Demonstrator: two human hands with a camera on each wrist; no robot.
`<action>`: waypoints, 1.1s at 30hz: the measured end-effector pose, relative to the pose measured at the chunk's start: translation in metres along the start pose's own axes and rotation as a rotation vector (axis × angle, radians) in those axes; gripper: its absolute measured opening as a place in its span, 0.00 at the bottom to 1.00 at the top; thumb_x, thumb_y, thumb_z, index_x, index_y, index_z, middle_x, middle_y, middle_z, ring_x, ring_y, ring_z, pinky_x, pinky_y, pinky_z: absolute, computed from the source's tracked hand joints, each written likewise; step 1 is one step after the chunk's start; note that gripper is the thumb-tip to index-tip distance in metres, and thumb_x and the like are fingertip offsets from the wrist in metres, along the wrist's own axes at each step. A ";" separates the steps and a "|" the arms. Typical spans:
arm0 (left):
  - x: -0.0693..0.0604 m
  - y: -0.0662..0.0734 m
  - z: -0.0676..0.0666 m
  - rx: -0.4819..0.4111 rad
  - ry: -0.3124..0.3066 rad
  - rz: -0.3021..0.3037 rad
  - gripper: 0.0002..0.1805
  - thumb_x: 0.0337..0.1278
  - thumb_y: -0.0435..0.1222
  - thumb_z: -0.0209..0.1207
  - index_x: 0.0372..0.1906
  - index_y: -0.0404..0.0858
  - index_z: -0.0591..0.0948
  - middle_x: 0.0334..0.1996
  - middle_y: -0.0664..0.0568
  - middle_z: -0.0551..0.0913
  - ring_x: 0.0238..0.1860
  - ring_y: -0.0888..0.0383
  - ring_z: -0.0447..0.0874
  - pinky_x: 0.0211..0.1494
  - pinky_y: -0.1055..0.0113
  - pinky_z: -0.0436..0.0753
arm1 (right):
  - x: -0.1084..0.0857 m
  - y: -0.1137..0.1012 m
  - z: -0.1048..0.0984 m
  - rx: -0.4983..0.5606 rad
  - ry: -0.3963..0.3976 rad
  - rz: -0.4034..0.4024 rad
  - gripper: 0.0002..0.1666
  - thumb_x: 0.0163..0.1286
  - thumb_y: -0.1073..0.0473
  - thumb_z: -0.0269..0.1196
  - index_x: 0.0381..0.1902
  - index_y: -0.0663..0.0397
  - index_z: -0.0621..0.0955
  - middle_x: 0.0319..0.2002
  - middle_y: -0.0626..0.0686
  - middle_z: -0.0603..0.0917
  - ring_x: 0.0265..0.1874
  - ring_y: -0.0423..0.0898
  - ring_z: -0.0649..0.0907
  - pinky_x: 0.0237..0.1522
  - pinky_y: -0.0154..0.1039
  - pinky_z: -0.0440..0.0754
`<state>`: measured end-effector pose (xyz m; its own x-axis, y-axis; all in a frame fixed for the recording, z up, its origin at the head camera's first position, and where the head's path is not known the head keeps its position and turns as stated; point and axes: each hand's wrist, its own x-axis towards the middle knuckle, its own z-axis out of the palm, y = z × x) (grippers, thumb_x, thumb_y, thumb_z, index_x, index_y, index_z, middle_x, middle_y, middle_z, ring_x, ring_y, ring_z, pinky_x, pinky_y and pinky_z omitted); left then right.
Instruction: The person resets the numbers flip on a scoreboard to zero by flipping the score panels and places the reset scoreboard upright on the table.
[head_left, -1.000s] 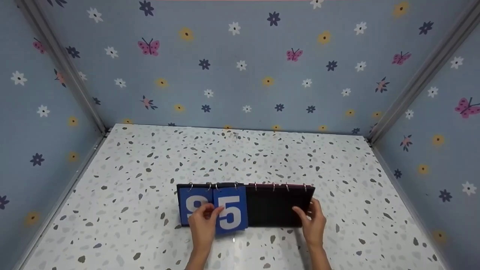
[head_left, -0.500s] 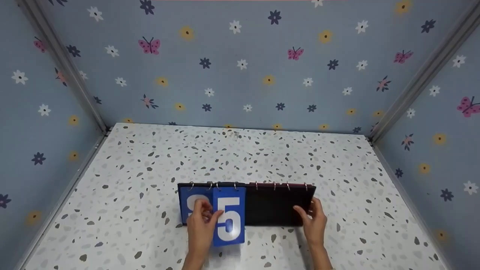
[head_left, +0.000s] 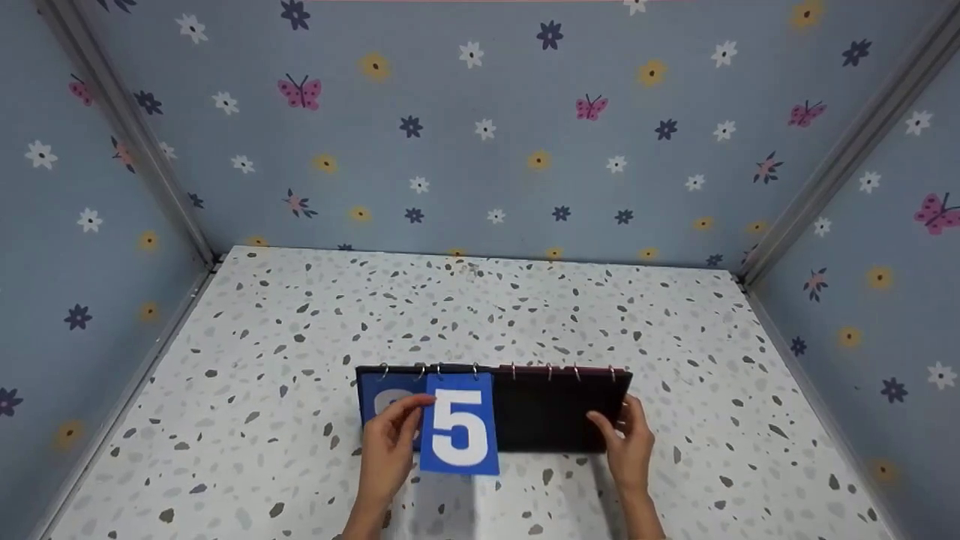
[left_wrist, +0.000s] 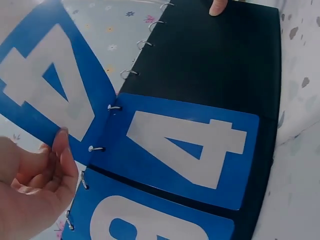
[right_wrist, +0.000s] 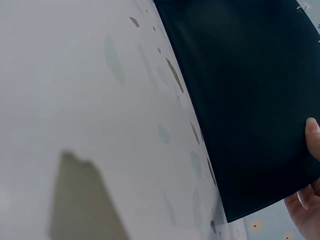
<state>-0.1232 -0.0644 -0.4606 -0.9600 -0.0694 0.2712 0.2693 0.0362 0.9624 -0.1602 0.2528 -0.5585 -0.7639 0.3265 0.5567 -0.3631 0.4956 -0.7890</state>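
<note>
Card: blue, white 5, tilted off black board.
Left hand: we pinch card's edge.
Right hand: we grip board's right end.
Table: wide behind board.

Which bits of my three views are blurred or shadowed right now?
Head: the 5 card is crisp, a soft shadow beside the right forearm. Left wrist: the 4 card stays legible. Right wrist: the big tabletop speck is blurred, the black board clearer.
</note>
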 end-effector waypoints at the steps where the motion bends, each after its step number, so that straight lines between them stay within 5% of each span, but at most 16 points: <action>1: 0.001 0.001 0.000 -0.002 -0.004 0.002 0.10 0.56 0.22 0.50 0.42 0.26 0.77 0.38 0.41 0.79 0.38 0.58 0.77 0.41 0.72 0.75 | 0.000 -0.002 0.000 0.007 -0.002 0.005 0.24 0.49 0.65 0.69 0.45 0.56 0.75 0.29 0.51 0.81 0.26 0.41 0.79 0.30 0.29 0.75; 5: 0.006 0.006 0.001 0.056 0.023 0.055 0.11 0.50 0.21 0.56 0.41 0.30 0.79 0.38 0.45 0.80 0.39 0.57 0.77 0.42 0.71 0.75 | 0.001 -0.013 -0.001 0.033 0.002 0.004 0.24 0.48 0.67 0.69 0.45 0.59 0.75 0.29 0.55 0.81 0.25 0.43 0.79 0.30 0.29 0.76; 12: 0.032 0.009 0.002 0.141 0.138 0.371 0.09 0.40 0.20 0.62 0.30 0.33 0.82 0.30 0.48 0.78 0.29 0.59 0.77 0.31 0.73 0.76 | -0.001 0.014 0.002 -0.003 0.009 -0.022 0.25 0.49 0.63 0.69 0.47 0.51 0.75 0.30 0.51 0.81 0.26 0.41 0.79 0.30 0.28 0.75; 15: 0.043 0.014 0.003 0.163 0.167 0.437 0.08 0.39 0.20 0.63 0.29 0.31 0.82 0.30 0.46 0.78 0.28 0.58 0.77 0.31 0.73 0.75 | -0.003 0.032 0.004 -0.052 0.015 -0.030 0.26 0.48 0.60 0.69 0.47 0.45 0.75 0.30 0.45 0.81 0.26 0.39 0.79 0.29 0.28 0.75; 22: 0.060 0.037 0.010 0.229 0.178 0.460 0.05 0.39 0.20 0.63 0.27 0.27 0.81 0.23 0.43 0.81 0.26 0.51 0.78 0.32 0.66 0.76 | -0.004 0.044 0.005 -0.047 0.030 -0.032 0.28 0.46 0.61 0.70 0.47 0.40 0.75 0.31 0.42 0.81 0.25 0.39 0.79 0.27 0.30 0.75; 26: 0.071 0.038 0.013 0.228 0.164 0.468 0.04 0.40 0.21 0.63 0.27 0.27 0.81 0.22 0.43 0.81 0.24 0.51 0.77 0.31 0.67 0.74 | -0.003 0.044 0.005 -0.043 0.032 -0.044 0.28 0.47 0.61 0.70 0.47 0.39 0.74 0.31 0.40 0.81 0.24 0.39 0.79 0.26 0.30 0.76; 33: 0.098 -0.005 0.016 0.298 0.175 0.411 0.07 0.45 0.31 0.64 0.32 0.32 0.82 0.24 0.50 0.81 0.22 0.60 0.75 0.28 0.70 0.73 | -0.003 0.042 0.005 -0.036 0.033 -0.031 0.28 0.47 0.62 0.70 0.47 0.40 0.75 0.30 0.41 0.80 0.24 0.40 0.79 0.26 0.29 0.75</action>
<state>-0.2197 -0.0552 -0.4392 -0.7459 -0.1546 0.6479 0.5625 0.3747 0.7370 -0.1754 0.2682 -0.5944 -0.7343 0.3364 0.5896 -0.3669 0.5341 -0.7616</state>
